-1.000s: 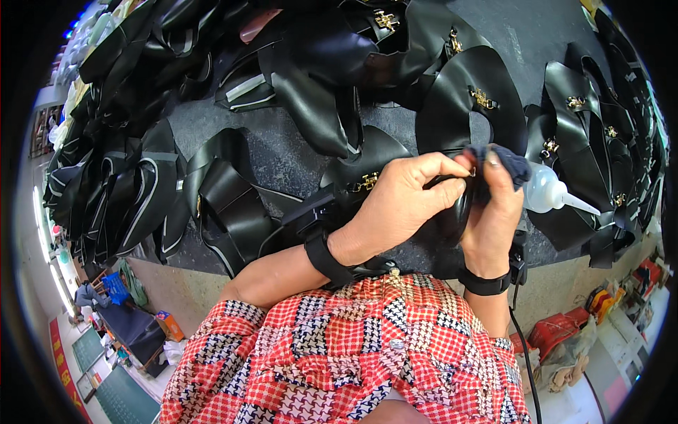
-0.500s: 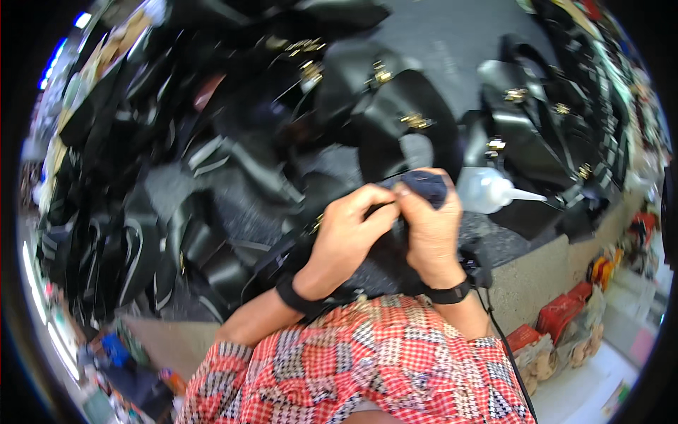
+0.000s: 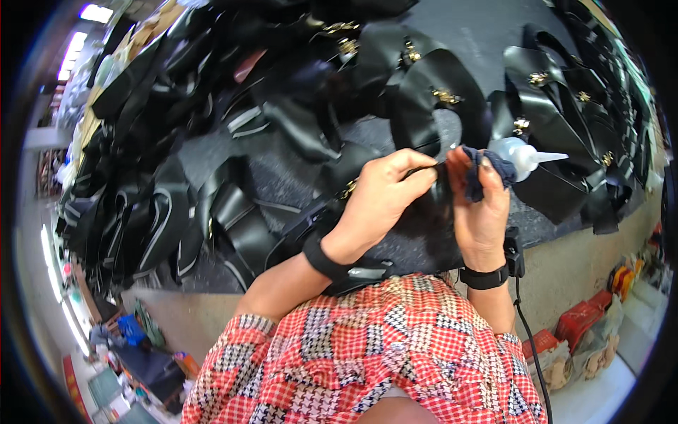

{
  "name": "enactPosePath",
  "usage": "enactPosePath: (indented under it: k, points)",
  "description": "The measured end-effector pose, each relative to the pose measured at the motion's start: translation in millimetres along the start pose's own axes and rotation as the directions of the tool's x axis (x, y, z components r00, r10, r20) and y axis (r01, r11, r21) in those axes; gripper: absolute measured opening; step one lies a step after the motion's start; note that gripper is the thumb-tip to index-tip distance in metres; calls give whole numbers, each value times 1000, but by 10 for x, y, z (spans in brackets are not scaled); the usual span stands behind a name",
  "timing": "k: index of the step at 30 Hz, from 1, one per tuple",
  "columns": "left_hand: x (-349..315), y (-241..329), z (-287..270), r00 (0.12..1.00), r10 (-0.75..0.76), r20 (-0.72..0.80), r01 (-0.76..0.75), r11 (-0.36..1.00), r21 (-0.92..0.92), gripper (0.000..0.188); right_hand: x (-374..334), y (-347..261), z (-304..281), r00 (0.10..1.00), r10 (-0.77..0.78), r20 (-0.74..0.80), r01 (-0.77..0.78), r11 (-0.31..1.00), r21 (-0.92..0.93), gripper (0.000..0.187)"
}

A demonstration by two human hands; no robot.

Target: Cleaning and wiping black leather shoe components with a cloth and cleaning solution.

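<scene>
A crumpled dark navy cloth (image 3: pixel 491 173) is bunched in my right hand (image 3: pixel 482 222), with the thumb pressed over it. My left hand (image 3: pixel 385 198) is closed in a pinch just left of the cloth. Whatever lies between its fingertips is too small to make out. Below and behind both hands are black leather-like pieces; one curved piece (image 3: pixel 441 71) with gold-coloured metal hardware (image 3: pixel 445 96) lies just beyond them. Right beside the cloth, a translucent squeeze bottle (image 3: pixel 521 158) with a pointed nozzle lies tilted, partly hidden by my right hand.
Many black pieces with pale edges (image 3: pixel 159 222) crowd the left of the dark tabletop (image 3: pixel 462 35). More black pieces with gold hardware (image 3: pixel 558 106) lie at the right. A black cable (image 3: pixel 531 346) hangs by my right arm. Red items (image 3: pixel 583 316) stand below the table edge.
My hands have drawn apart; before, their fingertips met at the cloth. The cloth now sits more spread in my right hand. The whole view has shifted, so the table's things appear further right.
</scene>
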State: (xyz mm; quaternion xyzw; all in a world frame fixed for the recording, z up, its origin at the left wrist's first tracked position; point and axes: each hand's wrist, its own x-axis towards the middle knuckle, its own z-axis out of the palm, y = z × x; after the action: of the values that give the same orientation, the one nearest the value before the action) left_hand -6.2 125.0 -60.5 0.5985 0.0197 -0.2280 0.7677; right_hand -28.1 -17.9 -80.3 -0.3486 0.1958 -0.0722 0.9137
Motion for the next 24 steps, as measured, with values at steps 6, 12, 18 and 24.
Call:
enactPosePath:
  k: [6,12,18,24]
  points:
    - [-87,-13,2,1000,19,9,-19,999,-37,13,-92,22,10,996,-62,68,69,993,-96,16]
    - [-80,-137,-31,990,133,36,-131,990,-53,14,-155,75,205,971,-112,210,195,882,-430,21]
    - [-181,-114,72,993,53,104,-62,995,83,15,-86,99,260,992,-80,95,111,913,-393,15]
    - [-113,-91,-109,996,-48,74,58,990,-132,19,8,4,201,1000,-8,13,10,989,-149,16]
